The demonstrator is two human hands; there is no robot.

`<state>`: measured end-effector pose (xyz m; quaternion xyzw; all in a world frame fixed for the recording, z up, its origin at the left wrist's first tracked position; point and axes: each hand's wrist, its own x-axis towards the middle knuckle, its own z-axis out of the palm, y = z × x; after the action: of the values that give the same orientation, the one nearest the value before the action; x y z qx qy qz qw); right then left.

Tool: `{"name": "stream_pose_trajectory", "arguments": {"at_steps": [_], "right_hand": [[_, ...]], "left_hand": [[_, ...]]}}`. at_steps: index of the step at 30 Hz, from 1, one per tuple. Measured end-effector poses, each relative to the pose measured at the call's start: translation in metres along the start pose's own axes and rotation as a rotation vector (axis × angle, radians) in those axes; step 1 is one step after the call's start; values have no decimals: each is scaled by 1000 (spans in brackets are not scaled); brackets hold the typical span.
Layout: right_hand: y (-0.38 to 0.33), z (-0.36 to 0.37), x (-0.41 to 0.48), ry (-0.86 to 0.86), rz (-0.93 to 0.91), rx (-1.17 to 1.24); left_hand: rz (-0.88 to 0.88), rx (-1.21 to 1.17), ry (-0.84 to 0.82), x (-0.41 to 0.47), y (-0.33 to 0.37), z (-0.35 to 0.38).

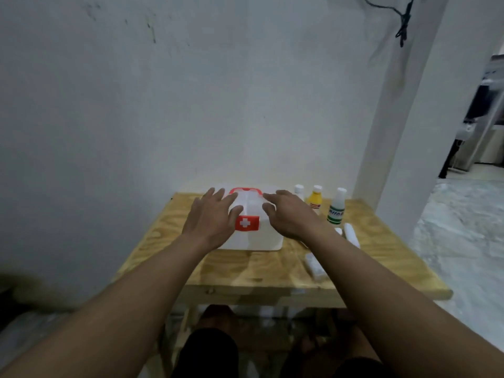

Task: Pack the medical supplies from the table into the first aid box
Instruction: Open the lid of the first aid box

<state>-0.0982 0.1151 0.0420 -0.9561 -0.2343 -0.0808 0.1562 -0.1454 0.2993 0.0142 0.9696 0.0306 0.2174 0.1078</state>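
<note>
A white first aid box (pixel 253 238) with a red handle and a red cross latch stands closed on the small wooden table (pixel 245 268). My left hand (pixel 211 218) lies spread over the box's left top, thumb near the latch. My right hand (pixel 290 214) hovers over its right top, fingers apart. Right of the box stand a white-capped bottle (pixel 299 190), a yellow bottle (pixel 316 199) and a white bottle with a green label (pixel 337 207). A white tube (pixel 351 235) and a small white box (pixel 315 266) lie on the table, partly behind my right forearm.
The table stands against a white wall, with a white pillar (pixel 403 132) at its right rear. Its front and right edges are open to the floor. My knees (pixel 218 323) show under the table's front edge.
</note>
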Motion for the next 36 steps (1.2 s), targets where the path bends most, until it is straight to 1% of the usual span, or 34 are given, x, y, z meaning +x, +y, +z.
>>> {"name": "stream_pose_trajectory", "arguments": {"at_steps": [4, 6, 7, 9, 11, 13, 14, 18, 23, 28, 36], "right_hand": [[-1, 1, -3, -9, -4, 4], [-3, 1, -5, -8, -32, -16], [-5, 0, -6, -13, -44, -36], [-7, -3, -7, -30, -72, -102], [-6, -5, -7, -54, -91, -148], [-3, -4, -7, -73, -99, -151], [-2, -4, -8, -79, -104, -149], [1, -6, -6, -88, -108, -102], [5, -4, -5, -107, -108, -83], [7, -4, -3, -105, -109, -65], [9, -1, -2, -95, -98, -33]], "left_hand": [[-206, -112, 218, -17, 16, 5], [-371, -250, 305, -25, 31, 5], [-488, -360, 323, -27, 38, 4], [-764, -641, 296, -25, 49, 3], [-995, -943, 241, -19, 52, 8], [-1167, -1191, 204, -17, 52, 15], [-1219, -1271, 188, -16, 51, 17], [-1278, -1511, 144, -17, 55, 23], [-1271, -1706, 90, -18, 56, 22], [-1245, -1816, 105, -25, 57, 21], [-1233, -1871, 178, -29, 60, 26]]}}
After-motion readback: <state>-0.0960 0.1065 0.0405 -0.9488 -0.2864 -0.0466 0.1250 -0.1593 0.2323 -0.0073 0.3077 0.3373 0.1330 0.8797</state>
